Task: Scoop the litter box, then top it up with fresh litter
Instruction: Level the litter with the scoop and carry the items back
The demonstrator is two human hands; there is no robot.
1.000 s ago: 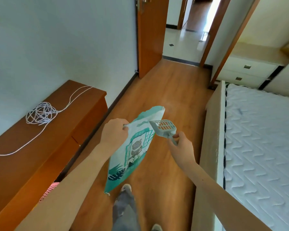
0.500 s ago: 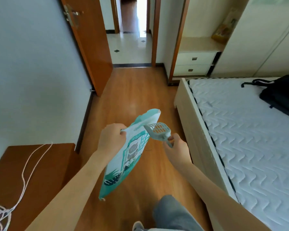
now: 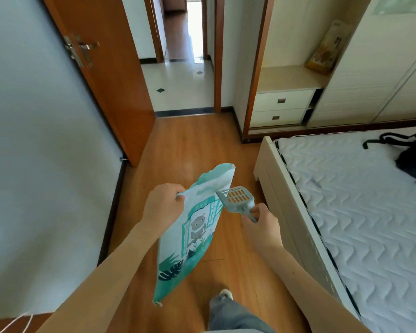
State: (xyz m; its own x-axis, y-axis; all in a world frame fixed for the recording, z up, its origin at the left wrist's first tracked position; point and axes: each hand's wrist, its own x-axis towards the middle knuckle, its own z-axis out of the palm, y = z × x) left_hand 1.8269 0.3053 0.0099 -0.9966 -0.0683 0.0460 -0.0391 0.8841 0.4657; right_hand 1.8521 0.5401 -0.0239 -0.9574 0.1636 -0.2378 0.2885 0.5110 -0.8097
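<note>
My left hand [image 3: 163,205] grips the top corner of a teal and white litter bag [image 3: 192,231] with a grey cat printed on it. The bag hangs flat in front of me, its torn top open. My right hand [image 3: 259,224] pinches the handle of a pale grey-blue slotted litter scoop [image 3: 237,198], whose head points up and away, just right of the bag's top. No litter box is in view.
An open wooden door [image 3: 111,75] and a blue wall [image 3: 39,145] are on the left. Ahead, the doorway leads to a tiled hall [image 3: 180,87]. A bed with a white mattress [image 3: 360,212] and a black bag [image 3: 413,159] fills the right; drawers [image 3: 279,109] stand behind it.
The view has swung right and moved along the wood floor toward the doorway; the wooden cabinet with the white cord has dropped out at the lower left. Both hands keep their holds.
</note>
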